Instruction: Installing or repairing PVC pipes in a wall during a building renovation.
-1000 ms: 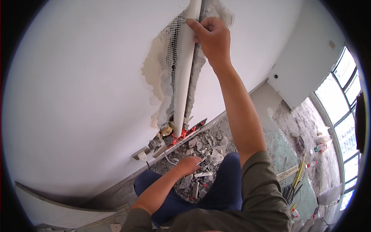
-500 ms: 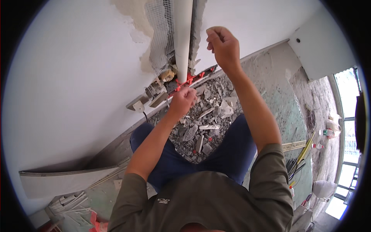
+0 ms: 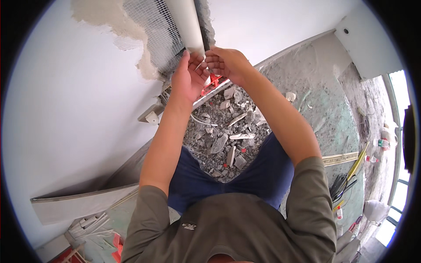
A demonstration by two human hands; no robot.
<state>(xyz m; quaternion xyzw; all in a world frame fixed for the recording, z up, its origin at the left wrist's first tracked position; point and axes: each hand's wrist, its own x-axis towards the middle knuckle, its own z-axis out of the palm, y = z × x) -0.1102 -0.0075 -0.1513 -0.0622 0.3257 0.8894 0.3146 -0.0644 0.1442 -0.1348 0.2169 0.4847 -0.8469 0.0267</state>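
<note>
My left hand (image 3: 188, 76) is palm up beside the lower pipe, its fingers apart and loosely curled; a thin pale sliver shows among them, too small to name. My right hand (image 3: 228, 65) faces it from the other side, fingers curved and slightly apart, with nothing visible held. The white pipe (image 3: 186, 24) runs down a chased groove lined with white mesh (image 3: 153, 35); I cannot tell whether my hands touch it. Red plastic pieces (image 3: 215, 79) at the pipe's foot are partly hidden by my hands.
Rubble (image 3: 219, 143) lies between my knees at the wall (image 3: 79, 109). A switch-like white fitting (image 3: 152, 118) sits low left. A curved board (image 3: 79, 201) leans lower left. At right are long strips (image 3: 340, 158), bottles (image 3: 380, 143), cables (image 3: 340, 186) and windows.
My right hand has come down from high on the pipe, and my left hand has risen from the rubble; they now face each other near the pipe's lower end. The view has shifted downward.
</note>
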